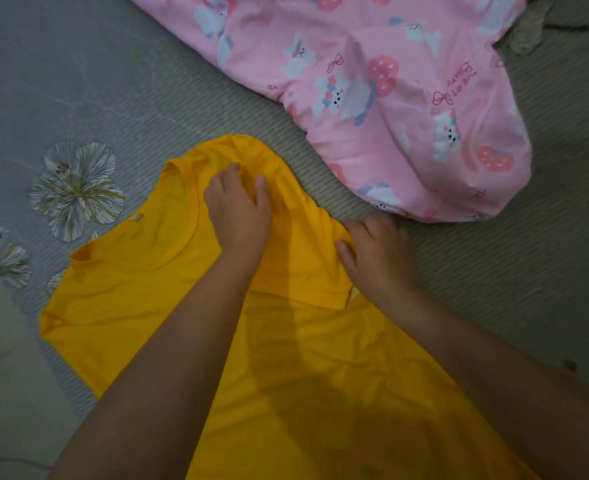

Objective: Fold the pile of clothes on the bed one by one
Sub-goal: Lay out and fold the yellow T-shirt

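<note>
- Right now your yellow shirt (140, 299) lies spread on the bed (78, 81) just below you, its neckline off to the left and its body running down under your forearms.
- Your left hand (239, 213) rests on the bunched cloth near the shirt's upper edge, fingers curled into it; it looks like a gathering grip on the fabric, though the fingertips are partly buried in the folds.
- Your right hand (378, 254) sits at the shirt's right edge, thumb and fingers pinching the turned-over flap there.
- Likely you are mid-fold, bringing the sleeve side inward. The risk is that the bunched cloth under your left hand gets trapped in the fold and leaves a lumpy crease; smoothing before pressing would avoid that.
- If your two hands pull unevenly, the light fabric could drag across the bed and skew the neckline, so the sides would no longer match.
- Farther off, the pink printed cloth (390, 81) lies crumpled, close to your right hand but apart from the shirt. A wide sweep of that hand could catch its edge and pull it into your fold.
- Beyond it, at the top right corner, a dull greenish piece (528, 29) peeks out; I cannot tell what it is.
</note>
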Demonstrator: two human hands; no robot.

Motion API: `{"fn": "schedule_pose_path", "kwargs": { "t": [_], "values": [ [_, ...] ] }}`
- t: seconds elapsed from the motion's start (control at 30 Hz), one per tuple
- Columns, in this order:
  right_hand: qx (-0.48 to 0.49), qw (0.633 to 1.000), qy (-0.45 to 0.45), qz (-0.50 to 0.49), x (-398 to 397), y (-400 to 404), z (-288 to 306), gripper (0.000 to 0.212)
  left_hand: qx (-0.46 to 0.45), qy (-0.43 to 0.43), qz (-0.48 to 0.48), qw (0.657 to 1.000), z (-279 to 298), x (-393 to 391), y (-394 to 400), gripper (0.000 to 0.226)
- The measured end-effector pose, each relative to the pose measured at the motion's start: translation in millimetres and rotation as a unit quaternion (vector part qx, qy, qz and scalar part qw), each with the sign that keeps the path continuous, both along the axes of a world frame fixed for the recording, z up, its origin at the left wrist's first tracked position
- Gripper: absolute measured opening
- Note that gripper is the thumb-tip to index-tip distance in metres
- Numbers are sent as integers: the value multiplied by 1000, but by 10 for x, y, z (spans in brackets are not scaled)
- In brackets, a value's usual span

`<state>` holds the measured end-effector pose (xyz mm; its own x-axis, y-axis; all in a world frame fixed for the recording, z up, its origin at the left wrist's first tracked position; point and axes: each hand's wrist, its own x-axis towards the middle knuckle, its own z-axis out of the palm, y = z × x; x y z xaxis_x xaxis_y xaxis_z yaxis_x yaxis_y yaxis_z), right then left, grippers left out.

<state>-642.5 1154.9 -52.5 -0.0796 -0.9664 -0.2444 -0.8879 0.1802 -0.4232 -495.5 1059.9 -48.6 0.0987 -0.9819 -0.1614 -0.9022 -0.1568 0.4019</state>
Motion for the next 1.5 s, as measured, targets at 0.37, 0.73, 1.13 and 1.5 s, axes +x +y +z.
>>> {"fn": "schedule_pose_path", "kwargs": {
  "t": [0.37, 0.73, 1.13, 1.5],
  "values": [
    [18, 997, -80, 0, -139, -46, -95, 27, 100, 201, 65, 972, -148, -66, -756, 49],
    [-84, 995, 22, -42, -109, 0, -90, 23, 33, 201, 54, 978, -227, -94, -827, 34],
    [-99, 979, 41, 171, -70, 171, -104, 42, -71, 0, -145, 987, -10, 41, 226, 52],
    [-7, 957, 124, 260, -242, 287, -324, 56, 125, -102, -134, 978, -137, 77, 2623, 55]
  ]
}}
